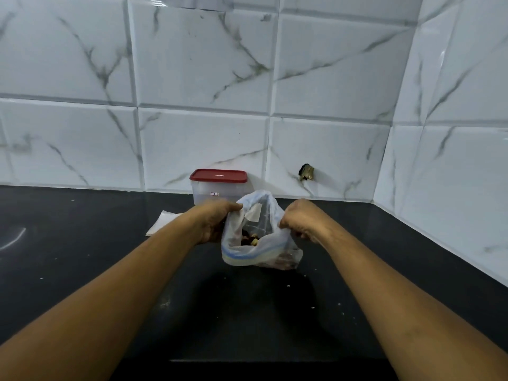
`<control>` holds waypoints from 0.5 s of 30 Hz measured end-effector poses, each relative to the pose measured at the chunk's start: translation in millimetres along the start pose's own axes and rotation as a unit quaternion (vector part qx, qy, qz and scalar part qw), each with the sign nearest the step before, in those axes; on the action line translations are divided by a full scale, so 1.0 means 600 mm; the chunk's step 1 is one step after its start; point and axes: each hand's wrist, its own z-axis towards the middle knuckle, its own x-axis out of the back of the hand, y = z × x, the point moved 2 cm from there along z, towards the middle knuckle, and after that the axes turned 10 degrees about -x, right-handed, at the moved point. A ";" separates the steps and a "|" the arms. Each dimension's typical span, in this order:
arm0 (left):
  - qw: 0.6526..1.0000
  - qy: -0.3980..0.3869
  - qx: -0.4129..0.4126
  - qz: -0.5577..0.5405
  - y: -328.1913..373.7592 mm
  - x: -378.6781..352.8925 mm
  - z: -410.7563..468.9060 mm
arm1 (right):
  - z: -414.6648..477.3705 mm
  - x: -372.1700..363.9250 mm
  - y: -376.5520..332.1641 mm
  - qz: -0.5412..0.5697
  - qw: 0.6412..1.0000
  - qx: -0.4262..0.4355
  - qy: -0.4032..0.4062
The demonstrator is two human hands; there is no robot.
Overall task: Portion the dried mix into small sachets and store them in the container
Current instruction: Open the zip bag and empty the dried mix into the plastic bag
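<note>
While the left hand and right hand are clamping curled fingers on opposite rims of the zip bag, it is sitting between them, equally near both, its mouth stretching left-right. Dried mix is lying at the bottom. The container is standing just beyond with its red lid on and its contents unclear. Flat white sachets, probably empty, are lying far-left.

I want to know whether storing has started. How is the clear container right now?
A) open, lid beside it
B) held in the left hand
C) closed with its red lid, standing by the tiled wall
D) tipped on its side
C: the container stands upright at the wall, red lid on, behind the zip bag that the left hand and right hand grip.
</note>
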 end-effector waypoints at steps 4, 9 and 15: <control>0.995 0.070 -0.046 -0.050 0.008 0.013 -0.003 | 0.006 0.029 -0.019 0.100 0.993 0.045 0.048; 0.988 0.081 -0.044 -0.122 0.005 0.023 -0.005 | -0.010 0.038 -0.022 0.096 0.995 0.028 0.007; 0.991 0.048 -0.040 -0.118 -0.006 0.013 -0.012 | -0.002 0.022 -0.015 0.339 0.932 -0.043 -0.125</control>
